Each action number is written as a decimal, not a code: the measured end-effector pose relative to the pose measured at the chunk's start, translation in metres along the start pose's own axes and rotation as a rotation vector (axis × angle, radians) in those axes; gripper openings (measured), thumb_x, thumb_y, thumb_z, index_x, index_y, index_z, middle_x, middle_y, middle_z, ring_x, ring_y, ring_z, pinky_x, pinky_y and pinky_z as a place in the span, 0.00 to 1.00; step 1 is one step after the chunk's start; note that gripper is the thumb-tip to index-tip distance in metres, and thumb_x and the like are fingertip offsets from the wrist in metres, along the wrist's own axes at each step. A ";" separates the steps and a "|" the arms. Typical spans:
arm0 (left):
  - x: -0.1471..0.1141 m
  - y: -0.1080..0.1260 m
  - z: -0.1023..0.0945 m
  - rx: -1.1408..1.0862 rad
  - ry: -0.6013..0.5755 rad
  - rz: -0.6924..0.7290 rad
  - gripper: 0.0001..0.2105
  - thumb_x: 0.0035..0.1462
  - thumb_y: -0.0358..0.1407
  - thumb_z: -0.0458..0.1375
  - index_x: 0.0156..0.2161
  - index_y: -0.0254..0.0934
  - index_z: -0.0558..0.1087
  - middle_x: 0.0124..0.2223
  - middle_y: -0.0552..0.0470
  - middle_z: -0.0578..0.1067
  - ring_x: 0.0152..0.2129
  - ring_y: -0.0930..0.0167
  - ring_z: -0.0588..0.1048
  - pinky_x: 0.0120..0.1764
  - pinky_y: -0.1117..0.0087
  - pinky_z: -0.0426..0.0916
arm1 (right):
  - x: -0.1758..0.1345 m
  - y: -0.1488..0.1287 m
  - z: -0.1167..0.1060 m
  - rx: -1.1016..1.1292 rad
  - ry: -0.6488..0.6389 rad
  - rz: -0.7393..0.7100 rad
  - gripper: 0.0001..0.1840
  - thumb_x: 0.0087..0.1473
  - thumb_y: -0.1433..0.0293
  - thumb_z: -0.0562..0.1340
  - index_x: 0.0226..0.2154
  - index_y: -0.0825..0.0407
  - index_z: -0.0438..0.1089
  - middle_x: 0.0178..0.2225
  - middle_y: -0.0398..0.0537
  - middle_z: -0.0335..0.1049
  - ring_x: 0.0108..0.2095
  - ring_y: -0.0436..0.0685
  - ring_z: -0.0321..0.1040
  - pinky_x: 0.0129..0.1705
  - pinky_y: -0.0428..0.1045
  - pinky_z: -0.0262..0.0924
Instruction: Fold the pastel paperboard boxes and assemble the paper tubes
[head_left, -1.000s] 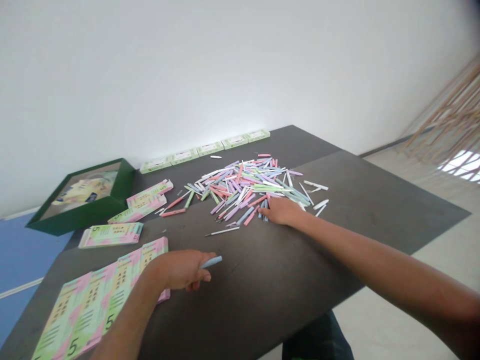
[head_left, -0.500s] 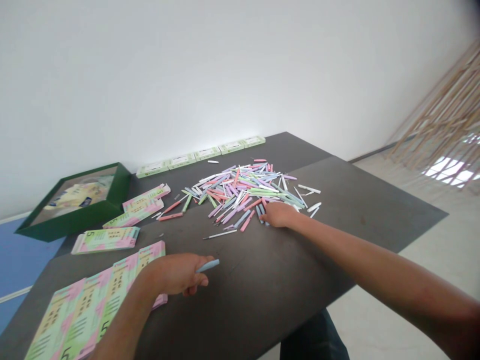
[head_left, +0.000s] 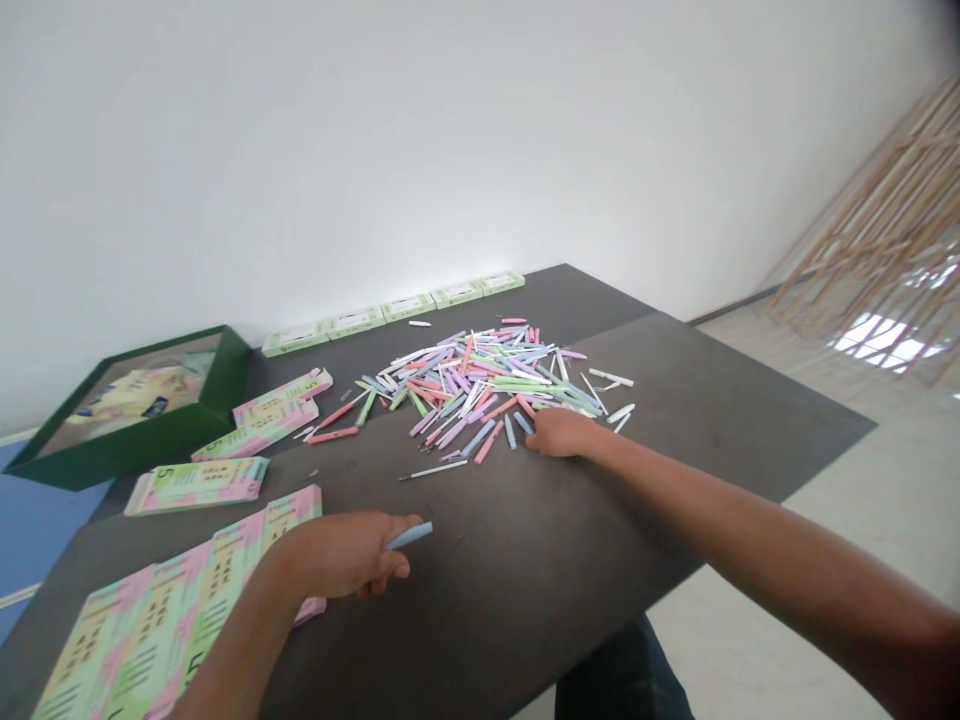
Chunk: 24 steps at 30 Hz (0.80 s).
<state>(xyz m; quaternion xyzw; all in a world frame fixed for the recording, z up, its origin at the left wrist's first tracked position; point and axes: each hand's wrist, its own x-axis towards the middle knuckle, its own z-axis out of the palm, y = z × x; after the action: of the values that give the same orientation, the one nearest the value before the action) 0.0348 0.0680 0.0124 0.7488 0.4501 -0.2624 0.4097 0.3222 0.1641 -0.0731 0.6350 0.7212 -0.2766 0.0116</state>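
My left hand (head_left: 352, 553) is closed around a light-blue pen barrel (head_left: 409, 536), which sticks out past the thumb and forefinger. It hovers low over the near part of the dark table, beside a row of pink-and-green boxes (head_left: 176, 610). At the near right edge of a heap of pen parts (head_left: 480, 375), my right hand (head_left: 562, 433) has its fingers curled at a blue pen barrel (head_left: 523, 423). Its fingertips are partly hidden. Another blue barrel (head_left: 509, 431) lies just left of them. The heap mixes pink, purple, green, blue and white pieces, with thin white refills (head_left: 433, 471) among them.
A green open box (head_left: 217, 385) with packets inside stands at the left. More pink-and-green boxes (head_left: 202, 482) lie before it. Flat pale-green boxes (head_left: 356, 321) line the wall. The table's right corner (head_left: 862, 425) juts over the floor; bamboo poles (head_left: 885, 230) lean beyond.
The view has shifted slightly, moving the scene a little left. By the right fingers, a blue barrel now lies apart from its neighbour. My left hand keeps its light-blue barrel.
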 end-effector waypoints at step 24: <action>0.027 -0.009 -0.001 0.048 0.181 -0.037 0.22 0.56 0.47 0.51 0.53 0.39 0.60 0.39 0.48 0.76 0.35 0.62 0.74 0.35 0.69 0.64 | -0.072 -0.105 0.084 1.350 -0.583 -0.460 0.07 0.44 0.72 0.60 0.27 0.52 0.59 0.18 0.33 0.55 0.13 0.42 0.47 0.15 0.41 0.42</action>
<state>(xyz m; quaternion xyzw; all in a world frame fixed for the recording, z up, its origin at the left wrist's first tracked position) 0.0389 0.0839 -0.0114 0.7706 0.4926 -0.2121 0.3443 0.2116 0.0599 -0.0776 0.2401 0.4778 -0.8082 -0.2467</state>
